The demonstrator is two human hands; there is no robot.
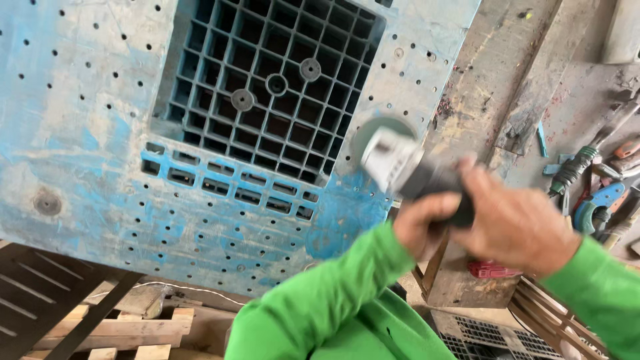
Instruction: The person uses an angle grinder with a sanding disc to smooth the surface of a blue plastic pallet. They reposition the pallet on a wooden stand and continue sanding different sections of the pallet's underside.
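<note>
A worn blue plastic pallet [200, 133] with a grid opening stands left of the fingers. Both hands, left hand [421, 223] and right hand [517, 223], have fingers wrapped around a blurred grey-and-black angle grinder [417, 175], its disc beside the pallet's edge. Assorted hand tools [600, 187] lie right of the fingers on the worktop [573, 113].

My left hand [423, 223] curls tight in a fist-like grip, green sleeve bent across my chest. My right hand [517, 223] wraps over just beside it, knuckles up, forearm coming in from the right.
</note>
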